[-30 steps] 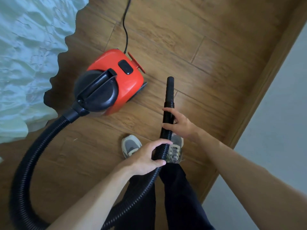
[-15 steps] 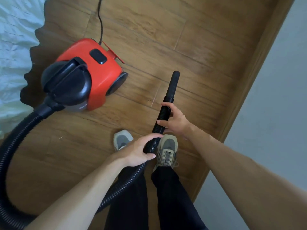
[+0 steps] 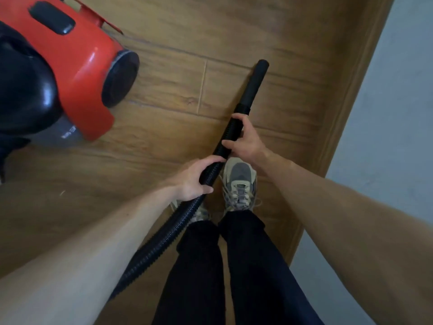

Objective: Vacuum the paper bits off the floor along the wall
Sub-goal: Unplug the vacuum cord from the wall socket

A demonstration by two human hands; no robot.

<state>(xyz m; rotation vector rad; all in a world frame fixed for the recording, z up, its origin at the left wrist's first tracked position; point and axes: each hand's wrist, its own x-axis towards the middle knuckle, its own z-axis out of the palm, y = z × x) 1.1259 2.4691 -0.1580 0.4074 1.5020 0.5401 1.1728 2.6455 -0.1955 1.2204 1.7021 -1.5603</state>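
Left hand [image 3: 196,179] and right hand [image 3: 243,139] are each curled round the black hose [image 3: 168,238]. On the floor [image 3: 234,31] by the wall [image 3: 398,113] no paper can be made out. The red vacuum [image 3: 77,73] is stood left, and the nozzle [image 3: 254,85] is aimed along the boards. One pale fleck [image 3: 62,193] — possibly paper — is noted, so completion cannot be confirmed.

I see the black ribbed hose [image 3: 168,233] gripped by my left hand [image 3: 195,178] and right hand [image 3: 244,139]; smooth nozzle [image 3: 254,87] beyond them, red vacuum [image 3: 89,73] leftward.

A glossy red plastic vacuum cleaner [image 3: 79,66] is seen on a wood-grain plank floor [image 3: 210,31]; the black hose [image 3: 182,216] is ribbed, its nozzle [image 3: 254,85] matt.
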